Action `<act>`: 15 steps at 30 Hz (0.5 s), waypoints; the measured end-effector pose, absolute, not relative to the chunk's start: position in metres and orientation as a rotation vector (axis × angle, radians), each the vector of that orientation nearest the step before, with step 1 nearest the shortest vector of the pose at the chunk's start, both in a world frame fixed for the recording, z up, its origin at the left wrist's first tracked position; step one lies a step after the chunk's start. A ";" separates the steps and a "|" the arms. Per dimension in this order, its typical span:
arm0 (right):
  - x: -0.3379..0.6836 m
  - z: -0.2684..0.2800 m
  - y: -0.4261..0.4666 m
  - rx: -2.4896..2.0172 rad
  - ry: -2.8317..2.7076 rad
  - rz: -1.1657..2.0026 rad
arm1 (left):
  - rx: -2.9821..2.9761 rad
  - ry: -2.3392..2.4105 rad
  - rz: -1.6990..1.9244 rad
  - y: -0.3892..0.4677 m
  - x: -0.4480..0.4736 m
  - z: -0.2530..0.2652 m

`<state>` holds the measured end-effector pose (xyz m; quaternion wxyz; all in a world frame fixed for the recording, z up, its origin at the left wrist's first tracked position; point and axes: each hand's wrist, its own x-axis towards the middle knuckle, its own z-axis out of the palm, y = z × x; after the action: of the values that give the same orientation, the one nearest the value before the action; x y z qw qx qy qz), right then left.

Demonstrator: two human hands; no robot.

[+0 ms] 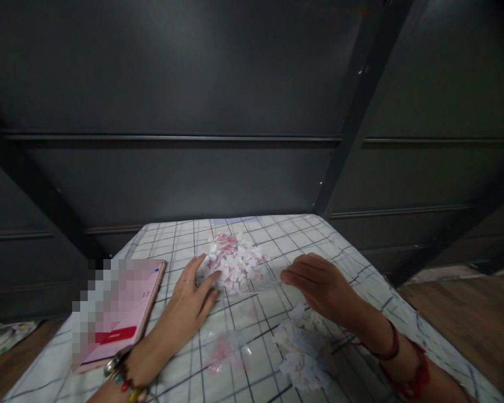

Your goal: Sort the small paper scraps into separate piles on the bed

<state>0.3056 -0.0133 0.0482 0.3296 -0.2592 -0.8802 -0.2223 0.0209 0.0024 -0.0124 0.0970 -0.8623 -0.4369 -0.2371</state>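
A heap of small white and pink paper scraps [235, 260] lies near the far end of the table. What looks like a clear plastic bag [271, 278] encloses it, and its edge runs toward my right hand [323, 285]. The fingers of that hand are pressed together in a pinch at the bag's edge. My left hand [193, 291] rests with fingers apart at the heap's left side, its fingertips touching the edge. Below my right hand sits a second pile of white paper scraps [306, 350]. A clear plastic bag with pink on it [224, 352] lies flat between my forearms.
A phone or tablet with a pink screen [128, 319], partly pixelated, lies at the left table edge. The table has a white checked cloth [294, 232]. A dark metal panel wall [201, 182] rises behind it. Wooden floor [479, 305] shows at the right.
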 end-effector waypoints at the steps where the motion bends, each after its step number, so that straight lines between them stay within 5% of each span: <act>1: 0.306 0.049 -0.014 -0.676 -2.317 -0.569 | -2.553 -1.297 -0.699 0.002 0.021 -0.012; 15: 0.302 0.048 -0.017 -0.628 -2.339 -0.466 | -2.561 -1.291 -0.693 0.002 0.021 -0.010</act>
<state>0.3020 -0.0166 0.0478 0.3315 -0.2401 -0.8948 -0.1783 0.0213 0.0018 -0.0101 0.0954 -0.8639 -0.4357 -0.2339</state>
